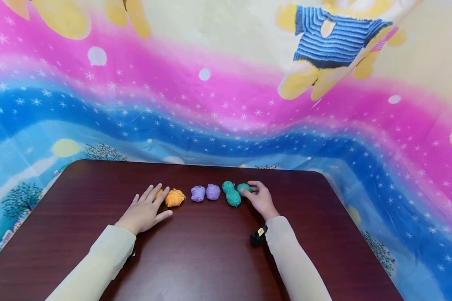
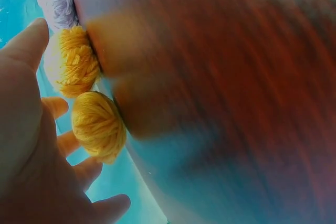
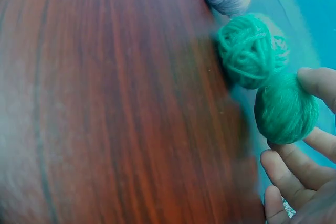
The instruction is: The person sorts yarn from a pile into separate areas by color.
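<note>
Several small yarn balls lie in a row near the far side of the table. At the left end are two orange yarn balls [image 1: 175,198]; my left hand [image 1: 145,212] reaches over the outer orange ball [image 2: 98,127] with spread, fairly straight fingers. Two purple yarn balls [image 1: 212,192] sit side by side in the middle. To their right, two green yarn balls [image 1: 233,197] lie one in front of the other. My right hand [image 1: 263,201] holds a third green yarn ball [image 3: 286,108] between thumb and fingers, right beside those two.
The dark red-brown wooden table [image 1: 196,259] has rounded far corners. Behind and around it hangs a colourful cloth [image 1: 218,108] with stars and cartoon bears. A black wrist camera [image 1: 258,236] is strapped under my right sleeve.
</note>
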Demonstrator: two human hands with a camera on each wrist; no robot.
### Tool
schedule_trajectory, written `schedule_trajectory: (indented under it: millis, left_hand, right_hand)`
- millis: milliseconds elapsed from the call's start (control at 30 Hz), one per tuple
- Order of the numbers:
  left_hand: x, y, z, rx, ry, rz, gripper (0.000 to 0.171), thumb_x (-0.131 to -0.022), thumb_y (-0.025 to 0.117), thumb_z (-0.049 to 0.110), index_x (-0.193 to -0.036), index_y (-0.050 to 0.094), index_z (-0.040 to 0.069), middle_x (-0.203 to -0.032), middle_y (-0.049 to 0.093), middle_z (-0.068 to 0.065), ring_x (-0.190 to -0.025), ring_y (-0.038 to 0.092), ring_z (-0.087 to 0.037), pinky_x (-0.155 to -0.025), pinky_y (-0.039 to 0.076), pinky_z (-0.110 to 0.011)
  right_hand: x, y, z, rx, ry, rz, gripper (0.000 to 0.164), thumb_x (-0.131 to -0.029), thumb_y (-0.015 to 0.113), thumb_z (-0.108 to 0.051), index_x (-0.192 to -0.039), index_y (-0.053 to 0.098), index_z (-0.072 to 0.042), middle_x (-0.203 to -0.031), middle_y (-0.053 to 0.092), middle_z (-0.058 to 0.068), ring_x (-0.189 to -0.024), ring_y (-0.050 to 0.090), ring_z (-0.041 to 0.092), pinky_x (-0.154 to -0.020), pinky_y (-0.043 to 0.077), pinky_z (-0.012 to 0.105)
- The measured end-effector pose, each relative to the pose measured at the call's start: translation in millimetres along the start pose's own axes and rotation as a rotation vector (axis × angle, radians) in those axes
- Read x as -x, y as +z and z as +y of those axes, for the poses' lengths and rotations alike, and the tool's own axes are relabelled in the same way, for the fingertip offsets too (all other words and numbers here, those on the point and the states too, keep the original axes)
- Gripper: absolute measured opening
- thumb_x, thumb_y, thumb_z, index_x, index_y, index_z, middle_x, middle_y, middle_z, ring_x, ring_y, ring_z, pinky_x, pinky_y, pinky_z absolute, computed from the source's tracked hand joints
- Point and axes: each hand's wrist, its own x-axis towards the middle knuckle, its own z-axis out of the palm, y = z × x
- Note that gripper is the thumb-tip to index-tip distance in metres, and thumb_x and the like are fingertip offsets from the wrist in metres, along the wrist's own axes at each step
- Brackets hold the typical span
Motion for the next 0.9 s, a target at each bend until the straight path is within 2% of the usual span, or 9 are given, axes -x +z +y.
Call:
schedule_trajectory:
  millis: [433, 667, 900]
  left_hand:
    - [3.1, -0.8, -3.1, 0.024, 0.009, 0.0, 0.076, -0.101, 0.059, 0.047, -0.16, 0.03, 0.008, -0.164, 0.022, -0.025, -0.149, 0.017, -0.05, -0.113, 0.02, -0.072]
    - [1.8, 1.9, -4.1, 0.038, 0.004, -0.007, 0.077, -0.101, 0.058, 0.048, -0.161, 0.029, 0.01, -0.165, 0.019, -0.024, -0.15, 0.015, -0.049, -0.113, 0.018, -0.072]
    - [2.4, 2.1, -3.9, 0.042, -0.005, -0.011, 0.077, -0.101, 0.058, 0.049, -0.161, 0.03, 0.01, -0.166, 0.017, -0.023, -0.15, 0.014, -0.049, -0.114, 0.017, -0.072]
  right_hand:
    - [14, -1, -8, -0.217, -0.002, 0.042, 0.056, -0.096, 0.072, -0.032, -0.142, 0.055, -0.006, -0.13, 0.061, 0.015, -0.113, 0.062, 0.029, -0.097, 0.052, 0.048]
    - [24, -4, -14, -0.228, -0.026, 0.06, 0.052, -0.095, 0.074, -0.033, -0.139, 0.057, -0.011, -0.131, 0.06, 0.013, -0.114, 0.062, 0.028, -0.097, 0.052, 0.044]
    - [36, 3, -25, -0.299, -0.045, 0.041, 0.053, -0.094, 0.075, -0.028, -0.138, 0.058, -0.003, -0.127, 0.061, 0.016, -0.112, 0.063, 0.029, -0.098, 0.053, 0.05]
